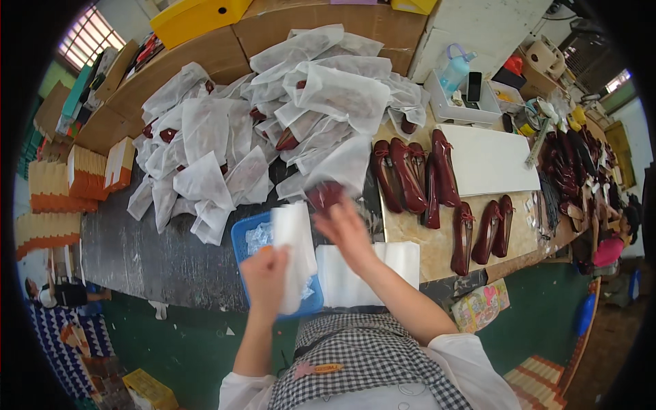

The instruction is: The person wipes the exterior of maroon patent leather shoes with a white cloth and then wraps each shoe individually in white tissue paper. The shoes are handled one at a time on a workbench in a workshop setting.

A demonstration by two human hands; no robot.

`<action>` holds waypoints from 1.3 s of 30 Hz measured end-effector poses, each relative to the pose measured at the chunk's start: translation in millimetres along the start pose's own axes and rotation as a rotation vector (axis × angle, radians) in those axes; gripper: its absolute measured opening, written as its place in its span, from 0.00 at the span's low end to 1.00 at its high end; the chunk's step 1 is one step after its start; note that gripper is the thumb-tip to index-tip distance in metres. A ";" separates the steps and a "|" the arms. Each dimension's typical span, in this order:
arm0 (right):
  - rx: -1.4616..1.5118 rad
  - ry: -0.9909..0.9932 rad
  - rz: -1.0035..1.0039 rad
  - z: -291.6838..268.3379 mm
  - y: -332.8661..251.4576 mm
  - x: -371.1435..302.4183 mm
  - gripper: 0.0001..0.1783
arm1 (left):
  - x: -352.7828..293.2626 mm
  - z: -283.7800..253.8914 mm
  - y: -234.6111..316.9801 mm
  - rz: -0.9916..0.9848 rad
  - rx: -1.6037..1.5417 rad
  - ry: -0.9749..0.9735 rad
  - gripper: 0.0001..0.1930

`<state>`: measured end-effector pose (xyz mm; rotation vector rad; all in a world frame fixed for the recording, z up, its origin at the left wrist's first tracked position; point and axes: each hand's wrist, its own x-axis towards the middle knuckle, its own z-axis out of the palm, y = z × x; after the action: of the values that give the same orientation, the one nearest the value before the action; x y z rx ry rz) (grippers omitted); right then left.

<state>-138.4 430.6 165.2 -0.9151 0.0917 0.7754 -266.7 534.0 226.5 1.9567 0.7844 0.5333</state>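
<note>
My left hand point(265, 272) is closed in a fist around one edge of a white pouch-like sheet point(292, 256), which hangs blurred over a blue basket point(240, 249). My right hand point(347, 234) reaches forward with fingers stretched out. Its fingertips are at a dark red shoe point(324, 195) that shows from a white wrap point(342, 164); motion blurs them, and whether they touch is unclear. Beside my right forearm lies a flat stack of white sheets point(400, 263). Bare dark red flats with bows point(408, 179) stand to the right, with several more point(462, 239) nearer me.
A big heap of white-wrapped shoes point(205, 137) covers the far side of the dark table point(150, 253). At right are a white board point(488, 160) and a white bin point(461, 109) with a bottle. Stacked orange-and-tan boxes point(58, 181) stand left. People are in the background.
</note>
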 end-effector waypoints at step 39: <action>-1.732 -0.565 0.138 -19.1 -108.0 -90.4 0.31 | -0.9 47.9 -57.1 0.323 0.314 -0.148 0.14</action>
<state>-130.9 326.2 261.4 -2.2450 -1.2037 1.1647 -254.1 525.3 153.6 2.4056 0.4812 0.4662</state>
